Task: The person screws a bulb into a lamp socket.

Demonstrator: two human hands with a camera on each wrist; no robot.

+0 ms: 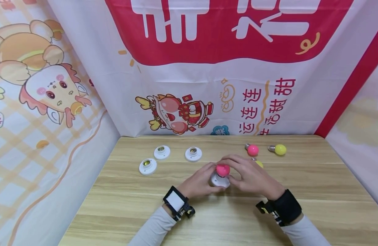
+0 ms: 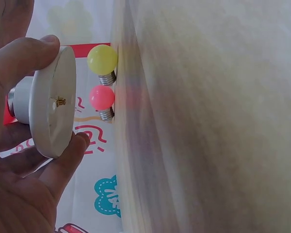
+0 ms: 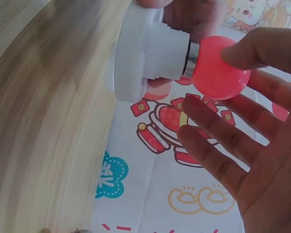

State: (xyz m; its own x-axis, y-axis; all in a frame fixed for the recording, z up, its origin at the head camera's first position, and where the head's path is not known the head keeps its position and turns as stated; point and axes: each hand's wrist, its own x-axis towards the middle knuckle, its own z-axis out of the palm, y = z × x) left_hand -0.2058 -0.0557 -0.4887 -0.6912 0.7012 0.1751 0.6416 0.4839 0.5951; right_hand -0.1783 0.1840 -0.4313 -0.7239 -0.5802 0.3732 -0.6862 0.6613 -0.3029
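Note:
A white round lamp socket (image 1: 219, 182) is held by its rim in my left hand (image 1: 199, 183), raised off the table. Its hollow underside (image 2: 63, 119), with a small brass screw, faces the left wrist camera. A pink light bulb (image 1: 223, 170) sits with its metal cap in the socket's mouth; a strip of metal shows between glass and socket in the right wrist view. My right hand (image 1: 250, 174) pinches the bulb's globe (image 3: 216, 73) between thumb and forefinger, while its other fingers (image 3: 223, 131) are spread out.
Three more white sockets stand at the table's left: a front one (image 1: 148, 167), a back one (image 1: 162, 151) and one nearer the middle (image 1: 193, 154). Right of centre lie a pink bulb (image 1: 253, 150), a yellow bulb (image 1: 280, 149) and another yellow bulb (image 1: 259, 164), partly behind my right hand.

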